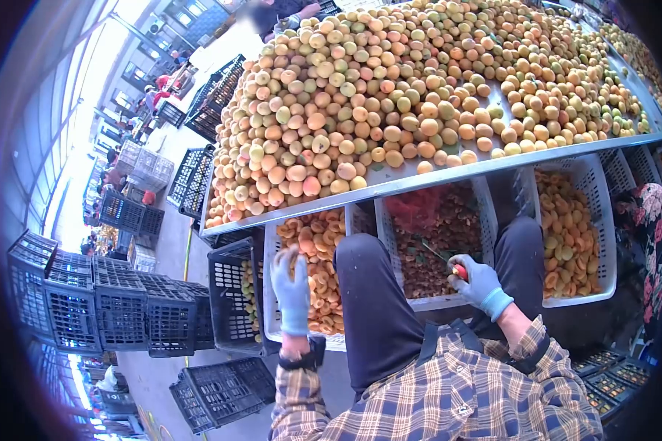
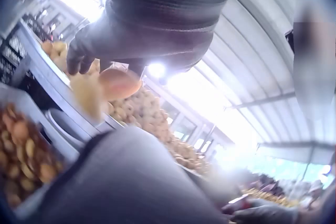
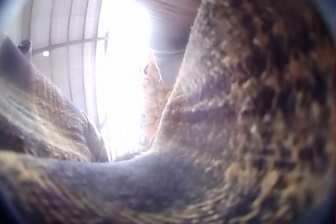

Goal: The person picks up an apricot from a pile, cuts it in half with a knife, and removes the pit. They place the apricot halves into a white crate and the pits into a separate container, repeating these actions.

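In the head view, my gloved left hand [image 1: 291, 290] is over the left edge of a white crate [image 1: 271, 316] of orange fruit halves [image 1: 324, 283]. The left wrist view shows its fingers loosely spread, with an orange fruit piece [image 2: 119, 84] and a blurred yellow piece [image 2: 88, 97] just below them; whether they still touch the glove is unclear. My gloved right hand [image 1: 481, 284] grips the red handle [image 1: 460, 271] of a thin knife, its blade [image 1: 435, 252] pointing up-left over the middle crate [image 1: 488, 209] of brown pits. Cloth mostly fills the right wrist view.
A metal-edged table [image 1: 434, 178] heaped with whole apricots [image 1: 324, 110] stands in front. At the right is another white crate [image 1: 609, 257] of halves. A black crate [image 1: 224, 294] stands left, with stacked crates [image 1: 121, 305] beyond. My knees flank the middle crate.
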`<state>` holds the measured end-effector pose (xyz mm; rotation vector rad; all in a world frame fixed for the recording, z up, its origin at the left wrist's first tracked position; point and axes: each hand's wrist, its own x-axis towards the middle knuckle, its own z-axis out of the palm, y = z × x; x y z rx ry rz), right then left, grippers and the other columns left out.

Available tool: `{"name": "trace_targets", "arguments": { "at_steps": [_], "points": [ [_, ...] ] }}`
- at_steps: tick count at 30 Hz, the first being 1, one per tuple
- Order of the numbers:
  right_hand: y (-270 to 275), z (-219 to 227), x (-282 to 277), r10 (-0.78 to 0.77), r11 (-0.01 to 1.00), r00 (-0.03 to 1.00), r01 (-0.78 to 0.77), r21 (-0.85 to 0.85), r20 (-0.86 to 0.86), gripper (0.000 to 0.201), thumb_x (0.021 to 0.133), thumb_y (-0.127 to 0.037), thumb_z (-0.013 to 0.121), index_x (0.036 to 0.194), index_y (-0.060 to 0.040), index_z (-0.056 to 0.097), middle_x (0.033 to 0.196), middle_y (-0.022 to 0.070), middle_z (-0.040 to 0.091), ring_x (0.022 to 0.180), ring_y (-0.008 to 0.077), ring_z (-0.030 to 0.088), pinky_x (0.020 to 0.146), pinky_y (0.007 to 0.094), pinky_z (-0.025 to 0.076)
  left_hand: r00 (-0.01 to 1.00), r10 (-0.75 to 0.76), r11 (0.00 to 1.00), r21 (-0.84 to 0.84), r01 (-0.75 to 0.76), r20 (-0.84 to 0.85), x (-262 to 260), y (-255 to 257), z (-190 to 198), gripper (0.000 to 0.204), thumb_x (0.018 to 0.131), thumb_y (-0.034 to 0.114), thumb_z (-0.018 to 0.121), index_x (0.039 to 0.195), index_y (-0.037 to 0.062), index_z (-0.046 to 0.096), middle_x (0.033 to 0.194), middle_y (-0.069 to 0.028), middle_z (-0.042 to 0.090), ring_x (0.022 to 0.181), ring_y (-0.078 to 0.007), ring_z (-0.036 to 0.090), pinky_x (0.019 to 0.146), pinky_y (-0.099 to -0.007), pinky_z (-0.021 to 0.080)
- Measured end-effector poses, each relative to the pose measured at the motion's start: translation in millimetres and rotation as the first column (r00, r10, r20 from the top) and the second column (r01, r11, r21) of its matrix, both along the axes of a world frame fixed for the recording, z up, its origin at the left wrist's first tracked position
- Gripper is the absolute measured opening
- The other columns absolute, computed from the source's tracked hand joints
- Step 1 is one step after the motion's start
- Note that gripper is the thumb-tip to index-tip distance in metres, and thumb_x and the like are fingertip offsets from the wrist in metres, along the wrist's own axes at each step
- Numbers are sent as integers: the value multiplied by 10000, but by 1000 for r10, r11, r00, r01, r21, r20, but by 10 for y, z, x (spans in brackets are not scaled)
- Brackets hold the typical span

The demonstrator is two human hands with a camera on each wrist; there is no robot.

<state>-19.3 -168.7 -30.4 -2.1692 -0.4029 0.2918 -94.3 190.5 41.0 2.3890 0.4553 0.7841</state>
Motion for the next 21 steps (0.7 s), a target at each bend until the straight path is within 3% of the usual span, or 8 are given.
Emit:
{"name": "trace_targets", "arguments": {
  "at_steps": [3,5,6,8,10,14,18,21],
  "points": [
    [34,-103,4,78,994,996,-81,-80,-50,294,835,-306,638,1067,-138,572,825,190,663,783,399,632,694,471,496,997,-70,991,-113,67,-22,676,80,96,226,875,117,588,1063,-4,623,987,-137,631,938,-268,613,851,-343,473],
    [32,-167,-5,76,990,996,-81,-113,-48,289,835,-308,637,1060,-139,574,823,192,662,785,401,631,696,474,494,989,-54,959,268,90,-138,1154,341,-143,343,825,118,600,1166,87,600,1164,-102,578,950,-304,617,811,-376,498],
    [11,-198,-5,78,986,995,-85,-142,-57,283,835,-310,636,1052,-140,575,821,193,661,787,403,630,697,478,493,983,-37,877,466,117,-178,1335,345,-114,470,779,83,596,1243,145,557,1239,-76,532,945,-315,615,789,-390,511],
    [-17,-213,-1,66,986,995,-76,-151,-74,273,836,-309,632,1043,-140,577,822,196,659,788,405,627,694,481,487,930,32,714,660,235,-366,1660,568,-267,551,750,70,602,1286,171,522,1245,-64,525,932,-297,624,761,-390,528],
    [-22,-183,-4,42,986,996,-55,-158,-84,281,838,-315,628,1047,-134,576,816,198,658,787,402,629,695,478,486,829,122,637,684,356,-545,1787,642,-189,617,732,64,605,1323,192,482,1252,-53,520,931,-284,630,733,-393,536],
    [-3,-230,3,44,985,997,-55,-162,-68,266,827,-268,660,1018,-100,586,821,204,650,787,407,622,671,451,492,800,145,526,730,436,-583,1882,731,-202,513,716,79,622,1215,150,530,1140,-80,538,904,-272,630,667,-396,521],
    [-10,-206,-9,53,982,997,-62,-179,-55,273,828,-268,659,1037,-109,588,840,205,654,797,407,624,685,457,495,901,8,667,674,318,-433,1740,722,-96,514,617,163,719,1086,68,531,1069,-122,532,891,-291,606,733,-392,504],
    [-7,-213,-4,11,988,997,-22,-150,-73,304,834,-305,622,1083,-137,572,862,194,666,817,401,632,741,474,487,976,-194,850,481,215,-95,1658,694,-210,599,578,154,767,1096,5,506,1121,-173,500,995,-354,554,840,-406,495]
  ]
}}
